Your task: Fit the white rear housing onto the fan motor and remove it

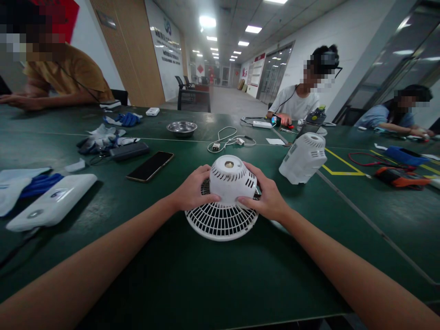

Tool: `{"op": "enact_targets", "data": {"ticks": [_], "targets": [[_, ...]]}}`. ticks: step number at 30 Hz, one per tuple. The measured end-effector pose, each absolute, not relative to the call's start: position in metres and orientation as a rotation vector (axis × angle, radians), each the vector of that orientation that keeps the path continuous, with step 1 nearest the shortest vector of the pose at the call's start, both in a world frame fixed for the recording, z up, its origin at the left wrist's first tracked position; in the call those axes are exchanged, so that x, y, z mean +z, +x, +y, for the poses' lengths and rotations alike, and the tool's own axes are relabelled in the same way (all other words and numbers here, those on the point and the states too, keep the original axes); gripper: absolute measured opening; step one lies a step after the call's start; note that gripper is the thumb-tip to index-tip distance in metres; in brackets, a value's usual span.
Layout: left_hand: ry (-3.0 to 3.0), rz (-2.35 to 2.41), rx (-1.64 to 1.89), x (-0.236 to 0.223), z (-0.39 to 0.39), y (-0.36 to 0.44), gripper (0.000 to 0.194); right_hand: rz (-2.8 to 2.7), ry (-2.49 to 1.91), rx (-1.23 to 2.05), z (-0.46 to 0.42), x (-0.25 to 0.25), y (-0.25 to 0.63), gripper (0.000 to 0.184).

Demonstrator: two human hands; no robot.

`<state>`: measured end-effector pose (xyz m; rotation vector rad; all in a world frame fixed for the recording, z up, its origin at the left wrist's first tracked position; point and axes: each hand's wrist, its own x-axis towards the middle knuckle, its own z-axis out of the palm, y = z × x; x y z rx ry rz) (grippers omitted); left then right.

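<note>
On green table (206,284), fan motor housing (233,178) upright, grille (220,222) face-down, both hands gripping.

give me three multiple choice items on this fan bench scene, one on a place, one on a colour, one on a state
1. Where does the black smartphone lie relative to the white plastic fan motor housing?
A. to its left
B. on top of it
C. to its right

2. What colour is the table top?
A. red
B. dark green
C. white

3. How is that housing held?
A. by the left hand alone
B. by no hand
C. between the left hand and the right hand

Answers: 1 A, the phone lies flat left of the housing. 2 B, the bare surface is dark green. 3 C, fingers of both hands press its sides over the white round fan grille.
</note>
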<state>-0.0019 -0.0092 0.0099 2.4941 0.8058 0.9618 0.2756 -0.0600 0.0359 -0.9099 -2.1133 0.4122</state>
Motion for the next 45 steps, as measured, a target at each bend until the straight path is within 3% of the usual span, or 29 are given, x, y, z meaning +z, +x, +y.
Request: {"op": "enact_targets", "data": {"ticks": [16,33,41,45], "targets": [[2.448,0.821,0.976,0.012,-0.011,0.0,0.062,-2.141,-0.941,0.26,-0.059,0.036,0.273,0.086],[2.502,0.843,0.908,0.019,-0.014,0.001,0.064,-2.095,-0.994,0.347,-0.062,0.039,0.271,0.084],[2.582,0.924,0.824,0.021,-0.015,0.001,0.074,-2.107,-1.051,0.294,-0.071,0.04,0.271,0.08],[2.577,0.963,0.886,0.019,-0.013,-0.003,0.061,-2.121,-1.058,0.164,-0.073,0.037,0.27,0.077]]}}
